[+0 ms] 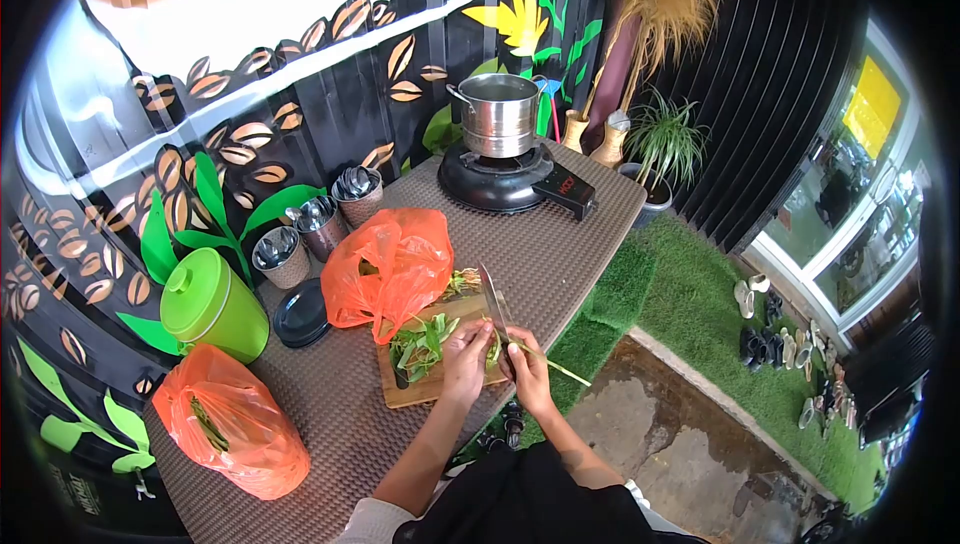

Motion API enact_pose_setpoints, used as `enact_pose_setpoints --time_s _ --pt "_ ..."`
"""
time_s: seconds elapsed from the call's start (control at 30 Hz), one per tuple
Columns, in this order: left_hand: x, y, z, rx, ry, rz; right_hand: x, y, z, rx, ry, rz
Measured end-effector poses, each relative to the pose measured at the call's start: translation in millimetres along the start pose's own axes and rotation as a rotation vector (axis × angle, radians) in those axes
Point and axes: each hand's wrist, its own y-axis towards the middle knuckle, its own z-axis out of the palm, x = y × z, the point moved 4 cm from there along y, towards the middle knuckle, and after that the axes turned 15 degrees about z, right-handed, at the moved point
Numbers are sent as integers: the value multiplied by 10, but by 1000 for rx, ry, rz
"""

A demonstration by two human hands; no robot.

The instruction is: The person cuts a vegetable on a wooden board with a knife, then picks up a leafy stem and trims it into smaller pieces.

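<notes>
My right hand (528, 374) is closed round the handle of a knife (491, 296), whose blade points up and away from me. Beside it, my left hand (466, 356) pinches a green stem. A long pale stem (566, 372) sticks out to the right past my right hand. Both hands are over the near right edge of a wooden cutting board (408, 395). Cut green leaves (420, 346) lie on the board just left of my left hand. More stems (462, 282) are at the board's far side, next to an orange plastic bag (388, 262).
A steel pot (498, 114) sits on a black portable stove (492, 180) at the table's (350, 394) far end. Along the wall stand cutlery holders (322, 228), a black lid (301, 314) and a green lidded bucket (215, 304). Another orange bag (235, 429) is at the left.
</notes>
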Motion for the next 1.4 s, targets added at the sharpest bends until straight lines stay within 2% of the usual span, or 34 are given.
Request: enact_pose_setpoints --time_s 0.3,0.4,0.47,0.7,1.0,1.23,1.4 --pt "-48 7 57 85 41 -35 -11 16 -30 -7 -5 -25" --pt "-150 13 158 42 57 -19 14 6 -37 11 17 -12" --pt "-152 36 115 71 203 59 8 3 -41 17 20 -5" --pt "-164 45 125 145 250 102 10 -16 -44 20 -14 -31" --pt "-161 -44 156 78 288 139 71 -57 11 4 24 -12" --pt "-176 -123 181 26 326 247 9 -44 75 -34 120 -23" --pt "-161 -160 140 4 345 282 -19 -43 83 -52 80 -19"
